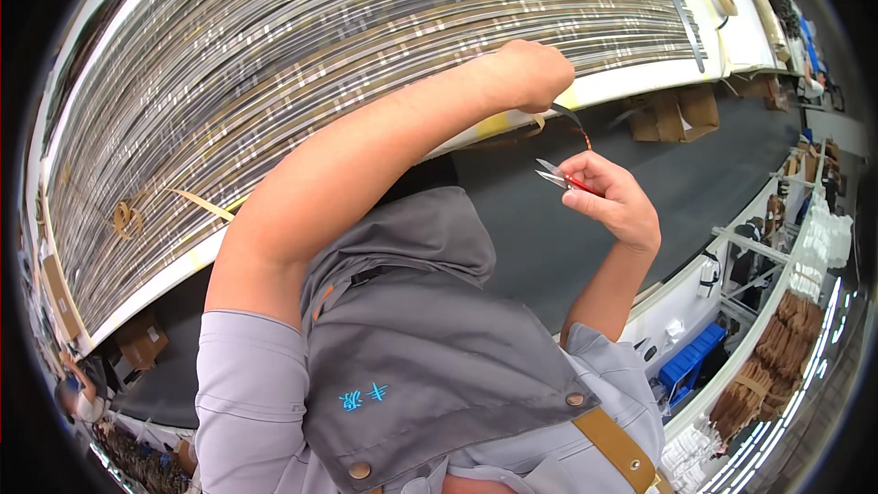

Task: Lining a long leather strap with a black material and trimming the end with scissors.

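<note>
My left hand (535, 73) is closed at the near edge of a long white board (704, 78) lined with many parallel grey and tan strips (366, 18); what its fingers grip is hidden. A thin dark band (572, 116) with an orange end hangs just below it, beside a loose tan piece. Lower and to the right, my right hand (608, 192) grips small red-handled scissors (576, 183), blades apart and pointing left. Loose tan strip (201, 203) and a tangled tan coil (128, 220) lie at the board's left.
Below the board is a dark surface (695, 174) with cardboard boxes (674, 114). A tape roll (722, 2) sits at the upper right. A shelf at right holds a blue crate (690, 361) and brown bundles (759, 366). Another person (78, 393) is at far left.
</note>
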`<action>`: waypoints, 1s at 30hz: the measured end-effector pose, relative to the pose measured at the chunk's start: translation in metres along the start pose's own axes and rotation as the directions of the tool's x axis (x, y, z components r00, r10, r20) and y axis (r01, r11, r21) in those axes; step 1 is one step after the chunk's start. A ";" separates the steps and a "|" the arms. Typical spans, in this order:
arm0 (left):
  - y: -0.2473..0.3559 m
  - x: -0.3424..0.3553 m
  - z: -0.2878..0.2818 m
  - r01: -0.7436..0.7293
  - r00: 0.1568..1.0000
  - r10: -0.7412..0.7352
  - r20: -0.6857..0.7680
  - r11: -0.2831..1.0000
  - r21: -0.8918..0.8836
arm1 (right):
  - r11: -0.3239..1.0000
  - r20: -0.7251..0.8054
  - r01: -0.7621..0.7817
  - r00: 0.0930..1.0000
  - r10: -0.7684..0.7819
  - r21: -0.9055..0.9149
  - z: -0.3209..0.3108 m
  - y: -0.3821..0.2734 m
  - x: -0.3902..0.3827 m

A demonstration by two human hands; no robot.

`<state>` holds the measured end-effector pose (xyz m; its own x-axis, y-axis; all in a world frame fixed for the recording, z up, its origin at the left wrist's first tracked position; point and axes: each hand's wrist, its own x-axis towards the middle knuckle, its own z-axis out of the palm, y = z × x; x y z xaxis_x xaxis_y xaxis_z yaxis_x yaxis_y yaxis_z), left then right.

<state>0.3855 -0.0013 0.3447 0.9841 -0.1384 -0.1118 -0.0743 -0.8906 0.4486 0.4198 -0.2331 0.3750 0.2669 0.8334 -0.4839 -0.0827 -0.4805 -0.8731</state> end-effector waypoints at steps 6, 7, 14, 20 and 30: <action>0.010 0.002 -0.007 0.051 0.984 -0.061 0.166 0.997 0.064 | 1.000 0.009 -0.012 1.000 0.012 -0.029 0.001 0.001 -0.002; 0.011 0.002 -0.007 0.043 0.984 -0.052 0.169 0.997 0.059 | 0.999 0.009 -0.012 1.000 0.012 -0.032 0.003 0.001 -0.002; -0.001 0.002 -0.008 0.039 0.991 -0.031 0.133 0.997 -0.061 | 0.992 -0.146 0.038 0.988 -0.056 -0.121 0.034 0.014 0.021; -0.014 -0.003 -0.024 0.026 0.996 0.002 0.093 0.952 -0.305 | 0.971 -0.415 0.006 0.903 -0.108 -0.240 0.060 0.016 0.043; -0.023 -0.008 -0.021 0.043 0.998 -0.017 0.067 0.914 -0.402 | 0.962 -0.550 0.010 0.819 -0.163 -0.271 0.076 0.011 0.060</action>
<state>0.3827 0.0289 0.3540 0.9721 -0.1520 -0.1785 0.0390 -0.6460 0.7623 0.3621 -0.1677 0.3317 0.7604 0.6106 -0.2210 0.1835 -0.5285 -0.8289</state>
